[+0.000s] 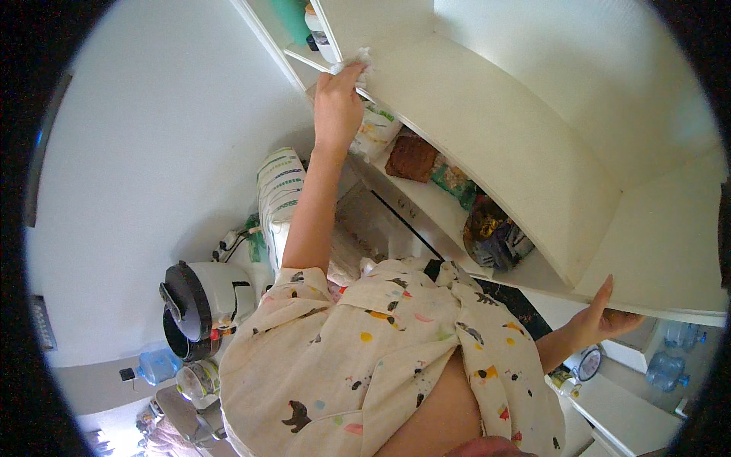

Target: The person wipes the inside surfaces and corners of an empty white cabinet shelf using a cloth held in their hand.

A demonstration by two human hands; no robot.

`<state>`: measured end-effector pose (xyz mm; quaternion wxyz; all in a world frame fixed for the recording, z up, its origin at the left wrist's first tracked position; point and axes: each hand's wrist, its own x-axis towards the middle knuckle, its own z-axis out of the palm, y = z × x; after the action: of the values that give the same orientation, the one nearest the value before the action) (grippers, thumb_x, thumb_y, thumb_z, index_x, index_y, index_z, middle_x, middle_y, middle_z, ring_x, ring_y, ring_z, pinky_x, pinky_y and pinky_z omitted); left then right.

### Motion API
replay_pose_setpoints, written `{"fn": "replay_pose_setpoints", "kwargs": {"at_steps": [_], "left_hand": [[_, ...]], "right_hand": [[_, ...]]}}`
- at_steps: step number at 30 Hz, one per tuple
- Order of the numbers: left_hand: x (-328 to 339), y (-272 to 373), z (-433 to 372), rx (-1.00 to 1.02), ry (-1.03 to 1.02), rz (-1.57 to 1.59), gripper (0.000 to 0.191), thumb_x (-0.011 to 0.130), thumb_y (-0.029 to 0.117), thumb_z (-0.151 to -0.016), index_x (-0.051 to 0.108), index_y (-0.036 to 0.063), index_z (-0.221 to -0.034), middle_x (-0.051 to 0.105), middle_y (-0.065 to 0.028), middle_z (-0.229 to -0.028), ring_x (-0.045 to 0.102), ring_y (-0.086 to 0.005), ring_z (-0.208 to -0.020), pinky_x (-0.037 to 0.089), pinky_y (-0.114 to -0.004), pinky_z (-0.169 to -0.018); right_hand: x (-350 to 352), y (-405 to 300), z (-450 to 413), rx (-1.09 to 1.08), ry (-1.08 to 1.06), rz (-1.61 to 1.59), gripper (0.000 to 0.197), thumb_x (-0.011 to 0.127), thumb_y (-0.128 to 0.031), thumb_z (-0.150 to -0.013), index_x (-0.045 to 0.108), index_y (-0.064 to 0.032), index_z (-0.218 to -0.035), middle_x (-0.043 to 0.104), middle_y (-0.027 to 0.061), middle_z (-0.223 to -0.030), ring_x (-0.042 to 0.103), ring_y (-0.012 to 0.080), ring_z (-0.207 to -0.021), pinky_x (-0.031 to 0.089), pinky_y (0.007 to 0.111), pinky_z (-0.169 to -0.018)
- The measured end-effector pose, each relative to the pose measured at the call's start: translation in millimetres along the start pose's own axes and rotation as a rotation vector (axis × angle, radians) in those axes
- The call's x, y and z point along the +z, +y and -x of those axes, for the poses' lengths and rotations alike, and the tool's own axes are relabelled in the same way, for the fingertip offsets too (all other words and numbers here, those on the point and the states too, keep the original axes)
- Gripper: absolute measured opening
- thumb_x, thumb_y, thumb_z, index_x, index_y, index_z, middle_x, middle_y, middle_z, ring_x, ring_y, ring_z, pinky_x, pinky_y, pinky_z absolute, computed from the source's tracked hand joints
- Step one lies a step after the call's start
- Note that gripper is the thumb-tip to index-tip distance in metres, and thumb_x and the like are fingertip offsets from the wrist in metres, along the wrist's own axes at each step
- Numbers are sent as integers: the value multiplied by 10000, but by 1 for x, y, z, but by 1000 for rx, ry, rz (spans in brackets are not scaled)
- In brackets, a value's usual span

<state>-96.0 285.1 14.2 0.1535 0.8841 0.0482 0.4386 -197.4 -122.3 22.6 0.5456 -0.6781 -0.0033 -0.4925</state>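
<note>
My left hand (339, 105) pinches a crumpled white tissue or cloth (361, 61). It is pressed at the front left corner of a cream cabinet shelf (485, 137), beside an upright divider. My right hand (610, 321) holds the shelf's front edge at the other end, thumb above and fingers below. Under the shelf, a lower compartment holds a printed white package (377, 128), a dark brown block-like item (411, 157), a green bag (454, 181) and a dark bag with yellow marks (488, 223).
Left of the divider stands a white bottle with an orange cap (320, 34). Below on the left are a striped white bag (281, 183), a rice cooker or pressure cooker (228, 291) and a blue water bottle (159, 365). Large water jugs (665, 371) and a round dial (587, 363) are at lower right.
</note>
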Motion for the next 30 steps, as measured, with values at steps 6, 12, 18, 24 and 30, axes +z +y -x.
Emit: {"fn": "replay_pose_setpoints", "kwargs": {"at_steps": [6,12,18,24,30], "left_hand": [[20,-13,14,100,-43,-41,368,442,-74,-632,582,29,-957,596,-109,-927,499,-304,-835,418,-363,-774],[17,-6,19,-165,-114,45,379,422,-57,-648,589,37,-975,558,-195,-864,485,-338,-797,405,-388,-747],[6,31,40,-170,-104,228,425,414,-87,-612,597,69,-962,564,-169,-901,516,-323,-779,415,-361,-741],[7,90,72,-1,-190,424,487,386,-122,-574,571,59,-987,559,-129,-1020,514,-294,-820,397,-347,-775],[-2,148,98,157,-409,674,485,395,-121,-580,544,26,-1017,539,-121,-1076,493,-283,-818,399,-340,-753]], "right_hand": [[0,-3,2,10,-23,-17,597,608,46,-696,273,-2,-1188,390,138,-1165,437,205,-1009,379,312,-875],[-1,-3,2,25,4,34,613,598,82,-681,277,-8,-1195,383,166,-1182,430,235,-1030,389,347,-876],[5,-7,5,76,59,28,587,586,74,-697,277,-6,-1190,386,168,-1174,425,239,-1040,378,356,-891],[5,-8,3,50,45,9,575,589,71,-702,284,-6,-1184,400,159,-1157,433,226,-1024,379,346,-886],[10,-22,3,90,33,-13,569,587,75,-703,314,-31,-1191,427,126,-1151,439,190,-1018,365,301,-894]]}}
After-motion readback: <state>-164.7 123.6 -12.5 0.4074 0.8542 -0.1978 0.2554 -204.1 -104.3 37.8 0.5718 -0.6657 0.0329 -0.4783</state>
